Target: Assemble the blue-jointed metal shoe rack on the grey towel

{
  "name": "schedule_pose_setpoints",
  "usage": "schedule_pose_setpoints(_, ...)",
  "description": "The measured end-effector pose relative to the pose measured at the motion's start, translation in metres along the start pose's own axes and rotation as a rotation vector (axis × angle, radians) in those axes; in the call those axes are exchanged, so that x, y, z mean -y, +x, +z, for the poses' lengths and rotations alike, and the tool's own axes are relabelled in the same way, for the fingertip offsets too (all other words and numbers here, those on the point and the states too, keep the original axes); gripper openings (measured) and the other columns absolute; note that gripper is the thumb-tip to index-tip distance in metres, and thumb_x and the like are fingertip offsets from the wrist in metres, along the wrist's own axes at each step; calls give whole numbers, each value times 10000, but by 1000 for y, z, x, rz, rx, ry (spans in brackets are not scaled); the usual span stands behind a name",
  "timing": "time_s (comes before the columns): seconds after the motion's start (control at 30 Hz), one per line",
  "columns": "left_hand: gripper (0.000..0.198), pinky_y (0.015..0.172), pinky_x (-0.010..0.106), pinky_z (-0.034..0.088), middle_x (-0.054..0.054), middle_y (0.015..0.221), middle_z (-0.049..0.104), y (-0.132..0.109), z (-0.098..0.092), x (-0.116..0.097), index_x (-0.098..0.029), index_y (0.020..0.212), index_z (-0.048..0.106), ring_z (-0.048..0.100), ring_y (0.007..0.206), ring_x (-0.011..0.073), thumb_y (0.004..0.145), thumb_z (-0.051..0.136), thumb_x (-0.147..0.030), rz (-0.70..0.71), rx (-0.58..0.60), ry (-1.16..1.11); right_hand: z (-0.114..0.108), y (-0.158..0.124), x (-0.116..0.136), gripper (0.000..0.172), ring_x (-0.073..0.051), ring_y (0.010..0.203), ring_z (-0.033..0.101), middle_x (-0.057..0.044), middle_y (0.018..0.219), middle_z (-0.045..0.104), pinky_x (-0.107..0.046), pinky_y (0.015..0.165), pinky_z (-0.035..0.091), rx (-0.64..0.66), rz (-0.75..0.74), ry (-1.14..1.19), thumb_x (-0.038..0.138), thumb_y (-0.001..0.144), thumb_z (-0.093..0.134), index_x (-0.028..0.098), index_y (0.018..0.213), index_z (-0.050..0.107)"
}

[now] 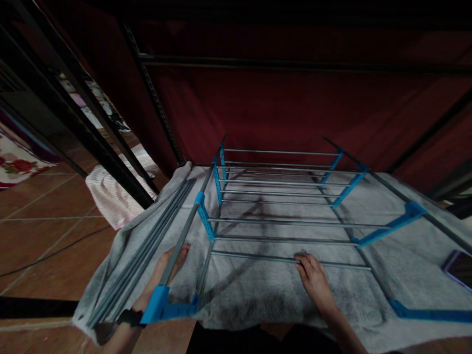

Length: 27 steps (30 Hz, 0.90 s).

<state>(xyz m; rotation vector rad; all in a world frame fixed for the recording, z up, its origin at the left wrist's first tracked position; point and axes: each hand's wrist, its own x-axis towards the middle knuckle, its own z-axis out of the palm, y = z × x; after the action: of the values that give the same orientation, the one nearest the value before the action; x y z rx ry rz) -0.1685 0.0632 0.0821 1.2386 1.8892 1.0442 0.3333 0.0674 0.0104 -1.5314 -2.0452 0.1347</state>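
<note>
A rack of grey metal tubes with blue plastic joints lies on a grey cloth [265,300]. My right hand [313,278] is closed around the nearest crossbar [254,255], left of that bar's right end. My left hand [173,263] is at the rack's left side tube [188,223], which passes in front of it and hides part of the fingers. Those fingers look curled together; what they hold, if anything, is hidden. Below that hand sits a blue corner joint [157,305]. Several more crossbars span the blue slotted brackets [206,221] farther back.
Several loose grey tubes [147,246] lie along the cloth's left side. A dark phone-like object [459,268] is at the right edge. Black metal posts [73,108] stand at left, and a dark red curtain [295,108] hangs behind. A striped cloth [112,191] lies beyond the posts.
</note>
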Motion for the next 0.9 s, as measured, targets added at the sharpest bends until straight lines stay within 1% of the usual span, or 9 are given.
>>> schedule_pose_setpoints(0.1,500,621,293,491,68,845,680,-18,4,-15,-120,1019,676,594,680,178,726,660,-524,-82,77,-136,-3,3,0,266,-233,1071,606,-73,1107,649,-418,955,483,16,-5,11,331,1001,441,233,1168,623)
schedule_pose_setpoints(0.23,540,693,321,506,92,934,687,-31,20,-33,-133,1078,651,612,768,198,738,659,-552,-90,168,-160,-3,15,15,273,-246,1094,587,-83,1139,642,-431,972,468,80,-90,20,322,1004,462,219,1207,612)
schedule_pose_setpoints(0.3,544,723,339,512,97,964,684,-29,32,-35,-147,1073,646,616,813,214,737,649,-575,-30,215,-146,0,21,31,281,-249,1105,578,-80,1164,636,-430,979,466,128,-164,25,303,1004,463,224,1233,606)
schedule_pose_setpoints(0.4,518,785,361,509,86,954,661,-21,47,-28,-153,1094,641,610,860,223,756,635,-545,113,266,-93,9,30,60,297,-248,1102,570,-78,1195,623,-418,969,474,180,-242,25,271,998,470,235,1265,595)
schedule_pose_setpoints(0.5,506,788,352,508,54,920,607,-16,55,-20,-156,1166,626,591,836,203,757,655,-452,219,262,-27,20,38,79,270,-253,1046,575,-86,1135,627,-420,924,484,180,-219,-7,243,992,472,226,1220,614)
schedule_pose_setpoints(0.6,546,743,328,505,34,913,556,-17,59,-18,-179,1267,594,552,777,176,741,641,-313,280,227,113,26,46,83,196,-254,978,576,-85,1049,629,-424,893,480,188,-202,-40,208,986,475,212,1084,645)
schedule_pose_setpoints(0.67,541,737,331,511,43,938,550,-19,62,-19,-189,1278,601,544,763,173,743,592,-266,315,213,199,27,50,82,163,-251,969,572,-84,1033,625,-420,895,474,205,-219,-58,192,979,490,202,1036,643)
schedule_pose_setpoints(0.8,412,763,373,550,91,1030,593,-17,64,-15,-195,1140,684,602,835,215,809,530,-387,393,227,290,21,55,84,109,-233,988,559,-65,1038,617,-405,918,466,254,-249,-129,230,972,542,201,1032,628)
schedule_pose_setpoints(0.9,405,923,463,540,89,1010,640,-5,64,0,-231,1038,707,634,967,279,807,518,-505,472,151,328,19,60,86,119,-214,981,547,-42,1028,609,-372,902,463,279,-274,-177,291,972,562,204,1028,620)
